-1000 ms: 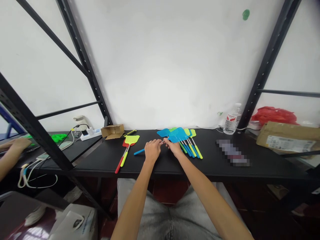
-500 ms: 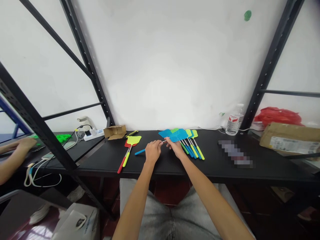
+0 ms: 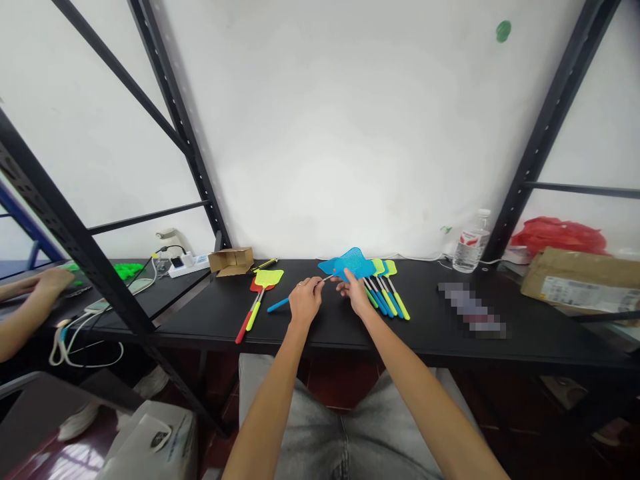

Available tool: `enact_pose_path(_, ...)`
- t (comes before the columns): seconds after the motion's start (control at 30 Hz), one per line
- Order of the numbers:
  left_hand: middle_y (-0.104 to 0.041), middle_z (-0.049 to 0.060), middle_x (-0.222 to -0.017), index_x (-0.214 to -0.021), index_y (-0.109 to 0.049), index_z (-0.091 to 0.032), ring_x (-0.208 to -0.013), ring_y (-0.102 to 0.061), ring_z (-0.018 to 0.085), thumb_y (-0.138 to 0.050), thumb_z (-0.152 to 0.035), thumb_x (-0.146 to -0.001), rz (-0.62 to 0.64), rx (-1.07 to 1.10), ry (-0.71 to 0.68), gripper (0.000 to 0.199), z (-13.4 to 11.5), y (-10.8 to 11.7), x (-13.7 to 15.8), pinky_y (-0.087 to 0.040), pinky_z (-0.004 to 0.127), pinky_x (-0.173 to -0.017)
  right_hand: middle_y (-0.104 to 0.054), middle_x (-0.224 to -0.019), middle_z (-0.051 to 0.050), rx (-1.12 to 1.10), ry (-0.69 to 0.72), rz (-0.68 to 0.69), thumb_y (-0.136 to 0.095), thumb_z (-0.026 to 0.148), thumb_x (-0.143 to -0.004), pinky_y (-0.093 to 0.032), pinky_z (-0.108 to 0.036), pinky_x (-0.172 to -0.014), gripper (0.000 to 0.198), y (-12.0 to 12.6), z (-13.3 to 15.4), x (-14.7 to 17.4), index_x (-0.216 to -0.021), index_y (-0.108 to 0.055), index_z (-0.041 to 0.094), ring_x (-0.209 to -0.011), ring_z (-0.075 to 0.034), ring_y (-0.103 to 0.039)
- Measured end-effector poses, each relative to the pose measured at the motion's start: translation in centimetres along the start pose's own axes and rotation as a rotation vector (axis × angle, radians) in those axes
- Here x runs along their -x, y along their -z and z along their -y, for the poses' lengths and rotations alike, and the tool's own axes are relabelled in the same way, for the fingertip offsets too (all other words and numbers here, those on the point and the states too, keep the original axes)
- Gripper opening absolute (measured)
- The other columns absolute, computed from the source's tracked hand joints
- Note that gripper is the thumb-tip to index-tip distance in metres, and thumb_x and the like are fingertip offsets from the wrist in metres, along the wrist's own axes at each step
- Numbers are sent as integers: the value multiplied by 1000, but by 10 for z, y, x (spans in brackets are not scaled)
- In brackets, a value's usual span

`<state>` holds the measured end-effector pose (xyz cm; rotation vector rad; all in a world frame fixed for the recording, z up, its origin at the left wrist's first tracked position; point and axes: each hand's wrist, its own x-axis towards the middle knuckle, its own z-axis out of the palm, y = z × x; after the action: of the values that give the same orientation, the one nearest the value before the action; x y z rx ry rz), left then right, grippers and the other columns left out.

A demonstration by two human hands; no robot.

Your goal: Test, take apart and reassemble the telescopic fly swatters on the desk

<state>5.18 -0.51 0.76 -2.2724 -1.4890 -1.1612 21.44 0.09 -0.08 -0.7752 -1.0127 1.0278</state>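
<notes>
A blue fly swatter (image 3: 353,261) is held across in front of me, its perforated head to the right and its blue handle to the left. My left hand (image 3: 306,300) is closed round its thin metal shaft. At the base of the head, my right hand (image 3: 354,292) has its thumb over the plastic and its fingers bent beneath. Several green, blue and yellow swatters (image 3: 393,293) lie in a fanned row just right of that hand. Left of my hands lie a yellow swatter (image 3: 267,280) and a red swatter (image 3: 245,323), partly overlapping.
An open cardboard box (image 3: 231,261) stands at the back left by a power strip (image 3: 187,267). At the right are a water bottle (image 3: 471,243), a blurred-out object (image 3: 473,310) and a larger carton (image 3: 583,280). Another person's hands (image 3: 53,280) are at the far left.
The swatter's head has turned and tilted up, its face now showing more. My right thumb has moved onto the head, while my left hand stays on the shaft.
</notes>
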Motion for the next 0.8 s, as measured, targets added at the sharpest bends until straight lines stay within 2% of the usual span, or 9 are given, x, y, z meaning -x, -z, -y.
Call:
enact_pose_path(0.17,-72,6,-100,-123,-67,-31,-93,-64,21,-42,-42,-102,4,-29,-34,35,-3,2,1,-40,28,-69,-75,-89,-7,4,-9,54,-66,58,-78,-35,-22,-48,46,2,-1,0,-102,-73,20,-61,-13,-59)
enact_pose_path(0.37,-72,5,-98,-113,-71,-31,-91,-65,19,-38,-46,-103,23,-52,-8,38,0,5,1,-37,26,-66,-75,-92,-6,49,-47,168,-68,61,-78,-36,-22,-50,48,3,1,5,-106,-74,22,-64,-13,-60)
enact_pose_path(0.57,-74,3,-100,-114,-70,-32,-87,-67,18,-35,-47,-103,12,-19,-41,39,2,3,2,-36,27,-64,-74,-90,-6,69,-69,233,-68,63,-78,-37,-22,-52,46,7,-3,2,-96,-74,22,-66,-13,-61)
enact_pose_path(0.67,-75,3,-99,-115,-70,-33,-86,-68,18,-36,-48,-103,-2,-15,-37,39,2,2,2,-35,27,-63,-73,-91,-6,62,-76,277,-67,62,-80,-37,-22,-52,46,8,-5,1,-99,-73,22,-68,-13,-61)
enact_pose_path(0.8,-75,2,-106,-121,-69,-35,-88,-68,18,-36,-45,-104,2,8,-52,38,0,1,2,-36,27,-64,-71,-88,-5,116,-48,275,-69,60,-79,-37,-23,-53,43,4,-7,3,-95,-73,21,-68,-14,-60)
